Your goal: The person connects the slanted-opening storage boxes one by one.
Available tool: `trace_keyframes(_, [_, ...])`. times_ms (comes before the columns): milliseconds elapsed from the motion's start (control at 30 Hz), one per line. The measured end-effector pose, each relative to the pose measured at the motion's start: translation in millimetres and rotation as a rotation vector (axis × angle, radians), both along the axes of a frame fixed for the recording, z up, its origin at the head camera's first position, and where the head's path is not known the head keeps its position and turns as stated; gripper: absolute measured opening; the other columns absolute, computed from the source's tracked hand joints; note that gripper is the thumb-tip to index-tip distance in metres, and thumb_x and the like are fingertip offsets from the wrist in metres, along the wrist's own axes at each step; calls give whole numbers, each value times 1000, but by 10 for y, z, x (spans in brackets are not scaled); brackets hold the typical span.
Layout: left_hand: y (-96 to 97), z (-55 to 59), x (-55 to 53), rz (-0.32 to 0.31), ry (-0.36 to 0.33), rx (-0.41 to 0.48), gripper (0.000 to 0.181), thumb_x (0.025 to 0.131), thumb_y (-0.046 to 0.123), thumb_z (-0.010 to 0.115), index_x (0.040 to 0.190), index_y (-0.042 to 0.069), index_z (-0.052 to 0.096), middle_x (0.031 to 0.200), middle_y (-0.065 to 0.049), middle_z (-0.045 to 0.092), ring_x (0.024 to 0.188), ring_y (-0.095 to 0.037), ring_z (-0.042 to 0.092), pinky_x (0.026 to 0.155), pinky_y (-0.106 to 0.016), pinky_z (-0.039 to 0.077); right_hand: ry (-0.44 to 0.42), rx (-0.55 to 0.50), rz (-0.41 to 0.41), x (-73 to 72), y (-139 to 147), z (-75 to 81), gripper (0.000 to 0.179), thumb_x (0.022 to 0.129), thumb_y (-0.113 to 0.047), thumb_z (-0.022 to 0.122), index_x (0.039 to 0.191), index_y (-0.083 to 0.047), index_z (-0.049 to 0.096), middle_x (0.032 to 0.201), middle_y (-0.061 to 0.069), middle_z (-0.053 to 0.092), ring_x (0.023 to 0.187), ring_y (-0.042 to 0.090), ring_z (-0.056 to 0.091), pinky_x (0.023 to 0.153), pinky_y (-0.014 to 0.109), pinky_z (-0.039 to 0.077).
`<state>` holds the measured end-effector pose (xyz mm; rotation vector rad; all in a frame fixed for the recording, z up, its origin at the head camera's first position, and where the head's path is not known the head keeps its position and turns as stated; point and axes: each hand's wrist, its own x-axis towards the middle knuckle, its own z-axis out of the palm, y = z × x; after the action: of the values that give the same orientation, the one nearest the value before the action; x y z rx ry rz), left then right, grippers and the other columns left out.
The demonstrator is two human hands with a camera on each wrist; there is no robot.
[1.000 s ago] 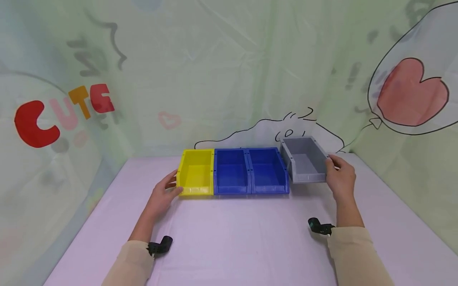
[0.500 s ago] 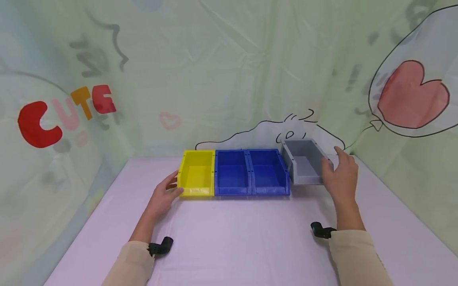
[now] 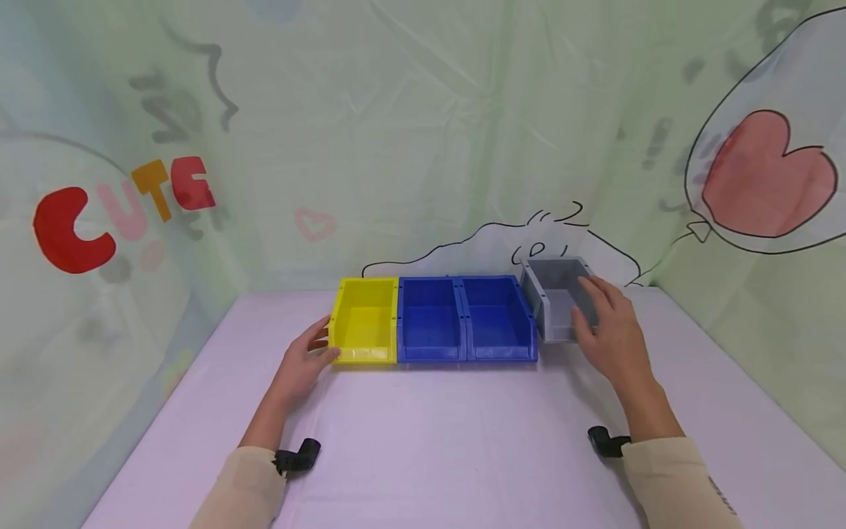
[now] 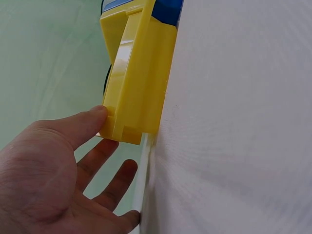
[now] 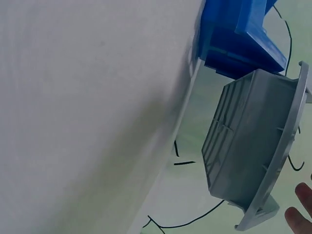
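A yellow storage bin [image 3: 363,323] and two blue storage bins, the left one [image 3: 431,323] and the right one [image 3: 497,323], stand side by side in a row. At the right end a grey storage bin [image 3: 554,314] joins the right blue bin, tilted and raised off the table in the right wrist view. My left hand [image 3: 302,364] holds the yellow bin's front left corner, thumb on the front lip. My right hand [image 3: 616,338] hovers over the grey bin's right side with loosely spread fingers; in the right wrist view its fingertips [image 5: 298,219] are apart from the bin.
The bins are near the back of a table with a pale cloth [image 3: 423,448]. Behind and at the sides hangs a printed curtain [image 3: 410,147]. Each wrist wears a small black camera, one on the left [image 3: 299,455] and one on the right [image 3: 606,442].
My right hand has let go of the grey bin's right edge and shifted left over it. The grey bin keeps its raised place. My left hand has stayed on the yellow bin.
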<state>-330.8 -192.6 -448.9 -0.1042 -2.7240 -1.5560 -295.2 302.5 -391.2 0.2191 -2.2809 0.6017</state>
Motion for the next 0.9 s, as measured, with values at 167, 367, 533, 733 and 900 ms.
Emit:
trace_keyframes(167, [-2,-18,-4,-1,1,7,72,101,21,67,164,27,32,161,-13,43,146,-37,44,117,-56,43,21,43,2,21,-51,-5,49,96,-7,62,144,-1,55,146,27,52,131,52,50,102,69,45])
trace_keyframes(367, [-13,-41,-18,-6,14,6,71,101,21,67,163,27,32,160,-14,45,144,-38,45,116,-55,44,-172,119,127,69,-114,25,54,100,-11,62,151,-3,47,153,22,46,114,43,65,84,64,54])
trace_keyframes(533, [-16,-41,-21,-13,19,8,72,101,20,66,164,26,32,160,-14,44,144,-38,46,116,-55,45,-299,194,178,50,-140,48,59,101,-15,62,155,-4,42,158,23,42,118,45,65,88,67,53])
trace_keyframes(733, [-11,-44,-26,-12,17,13,72,101,21,66,164,27,32,161,-14,44,144,-37,46,116,-54,45,-329,217,209,19,-150,19,60,100,-9,62,156,-3,41,161,22,39,125,50,60,83,63,55])
trace_keyframes(900, [0,-29,-10,-7,13,12,72,102,21,66,164,29,31,160,-13,44,144,-37,46,115,-54,46,-315,227,235,-1,-150,-4,61,98,-6,63,155,-2,42,163,21,37,130,51,55,78,59,56])
